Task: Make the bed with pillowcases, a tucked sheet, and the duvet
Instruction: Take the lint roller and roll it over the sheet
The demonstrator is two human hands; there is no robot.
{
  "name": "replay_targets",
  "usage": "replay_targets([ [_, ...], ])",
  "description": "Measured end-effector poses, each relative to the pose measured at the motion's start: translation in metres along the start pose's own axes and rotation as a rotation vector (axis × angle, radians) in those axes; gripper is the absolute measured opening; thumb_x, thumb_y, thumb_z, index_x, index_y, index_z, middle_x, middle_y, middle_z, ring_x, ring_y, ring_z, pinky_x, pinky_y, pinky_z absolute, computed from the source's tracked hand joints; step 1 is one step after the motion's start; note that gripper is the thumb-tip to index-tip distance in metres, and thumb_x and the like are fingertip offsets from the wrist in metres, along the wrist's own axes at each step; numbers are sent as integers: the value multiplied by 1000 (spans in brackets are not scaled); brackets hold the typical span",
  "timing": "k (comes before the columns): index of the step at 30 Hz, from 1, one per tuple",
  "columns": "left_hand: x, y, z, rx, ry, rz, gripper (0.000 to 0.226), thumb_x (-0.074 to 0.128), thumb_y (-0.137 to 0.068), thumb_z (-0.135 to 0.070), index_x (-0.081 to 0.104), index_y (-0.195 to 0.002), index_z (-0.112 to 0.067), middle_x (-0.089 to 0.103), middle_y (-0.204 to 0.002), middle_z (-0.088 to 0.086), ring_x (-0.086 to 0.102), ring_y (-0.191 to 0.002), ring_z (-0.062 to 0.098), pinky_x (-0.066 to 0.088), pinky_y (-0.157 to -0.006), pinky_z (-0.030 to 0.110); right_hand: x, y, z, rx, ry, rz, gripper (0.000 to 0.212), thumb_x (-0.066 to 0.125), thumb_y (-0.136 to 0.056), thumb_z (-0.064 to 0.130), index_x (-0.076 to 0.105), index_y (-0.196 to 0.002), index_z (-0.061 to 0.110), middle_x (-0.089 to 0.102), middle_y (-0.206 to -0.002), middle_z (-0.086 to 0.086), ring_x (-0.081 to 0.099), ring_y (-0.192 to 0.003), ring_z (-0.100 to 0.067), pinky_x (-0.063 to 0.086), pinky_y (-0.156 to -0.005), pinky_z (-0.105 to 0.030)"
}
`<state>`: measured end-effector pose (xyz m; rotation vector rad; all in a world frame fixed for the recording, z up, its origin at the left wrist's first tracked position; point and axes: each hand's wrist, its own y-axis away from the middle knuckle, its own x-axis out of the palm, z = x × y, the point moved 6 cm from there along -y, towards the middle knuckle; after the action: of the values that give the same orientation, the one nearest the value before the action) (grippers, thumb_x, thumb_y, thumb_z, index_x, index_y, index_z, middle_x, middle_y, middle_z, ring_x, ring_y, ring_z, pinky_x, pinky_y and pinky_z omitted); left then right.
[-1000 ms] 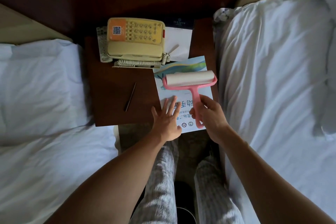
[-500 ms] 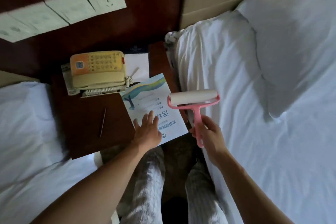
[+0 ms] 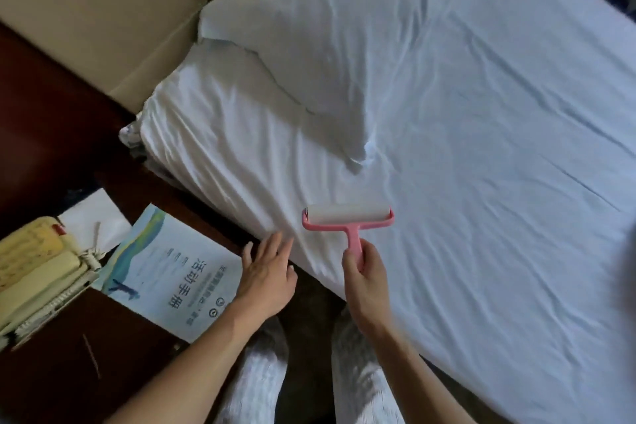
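A bed with a wrinkled white sheet (image 3: 481,148) fills the right of the view. A white pillow (image 3: 309,27) lies at its head, against a beige headboard (image 3: 96,10). My right hand (image 3: 364,282) grips the handle of a pink lint roller (image 3: 347,217), whose white roll hangs over the near edge of the sheet. My left hand (image 3: 268,268) is flat with straight fingers, its fingertips at the bed's edge beside the nightstand, holding nothing.
A dark wooden nightstand (image 3: 69,372) stands at the left with a yellow telephone (image 3: 31,262), a printed booklet (image 3: 168,268), white paper and a thin pencil (image 3: 91,356). My legs in light trousers stand in the narrow gap by the bed.
The view has swung right from the nightstand to the bed. My right hand has carried the lint roller from over the booklet to over the sheet. My left hand has left the booklet.
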<state>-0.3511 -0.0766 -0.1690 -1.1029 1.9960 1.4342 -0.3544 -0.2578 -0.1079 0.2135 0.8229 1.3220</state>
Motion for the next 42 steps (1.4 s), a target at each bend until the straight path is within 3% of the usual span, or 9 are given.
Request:
replay_targets([
  [5, 17, -12, -70, 99, -60, 52, 59, 37, -101, -32, 21, -157, -21, 6, -167, -1, 0, -153, 15, 7, -123, 48, -63, 6, -41, 47, -45, -118, 8, 53, -99, 28, 59, -103, 32, 59, -82, 6, 54, -71, -7, 47, -68, -28],
  [9, 43, -20, -132, 160, -113, 133, 60, 34, -102, -31, 17, -159, -20, -1, -167, -2, -4, -153, 15, 1, -123, 45, -115, 3, -70, 100, -55, -170, 9, 55, -98, 28, 56, -100, 37, 60, -85, 5, 56, -75, -11, 50, -68, -31],
  [12, 60, -27, -175, 184, -127, 177, 60, 35, -101, -29, 17, -158, -22, 0, -167, -3, -3, -153, 15, 2, -123, 43, -158, -4, -88, 156, -89, -214, 11, 55, -96, 25, 57, -97, 36, 60, -80, 3, 53, -67, -7, 45, -63, -28],
  [18, 85, -56, -246, 216, -212, 217, 61, 37, -98, -27, 20, -157, -20, 3, -167, -3, 1, -153, 16, 4, -122, 43, -224, -32, -123, 233, -121, -276, 6, 54, -95, 28, 57, -92, 32, 59, -74, 0, 52, -63, -12, 46, -61, -34],
  [22, 100, -71, -281, 237, -252, 231, 62, 38, -96, -26, 23, -156, -18, 7, -167, -1, 6, -153, 18, 9, -122, 42, -250, -49, -141, 264, -130, -278, 11, 54, -96, 27, 54, -85, 30, 54, -67, 4, 48, -58, -6, 40, -55, -27],
  [31, 105, -97, -309, 219, -261, 167, 67, 47, -92, -20, 25, -156, -14, 14, -166, 5, 15, -152, 23, 17, -120, 41, -268, -91, -167, 262, -85, -243, 4, 52, -96, 33, 55, -98, 33, 59, -70, 3, 55, -64, -12, 48, -64, -39],
  [35, 108, -110, -311, 218, -265, 164, 74, 51, -90, -20, 20, -158, -14, 13, -167, 4, 15, -153, 23, 18, -119, 41, -264, -107, -166, 224, -40, -232, 8, 46, -101, 38, 53, -102, 35, 56, -69, 4, 54, -63, -12, 44, -60, -34],
  [38, 114, -120, -312, 239, -289, 201, 77, 45, -94, -24, 5, -160, -18, 0, -168, 0, 3, -154, 20, 11, -122, 40, -265, -124, -161, 209, -16, -247, 13, 43, -102, 40, 53, -110, 37, 55, -67, 8, 53, -62, -10, 38, -57, -28],
  [42, 116, -136, -316, 264, -294, 213, 73, 42, -96, -24, 6, -160, -19, -3, -168, -1, -2, -154, 20, 9, -123, 41, -267, -151, -152, 195, -18, -258, 19, 40, -102, 43, 53, -113, 34, 52, -65, 6, 51, -59, -11, 37, -56, -28],
])
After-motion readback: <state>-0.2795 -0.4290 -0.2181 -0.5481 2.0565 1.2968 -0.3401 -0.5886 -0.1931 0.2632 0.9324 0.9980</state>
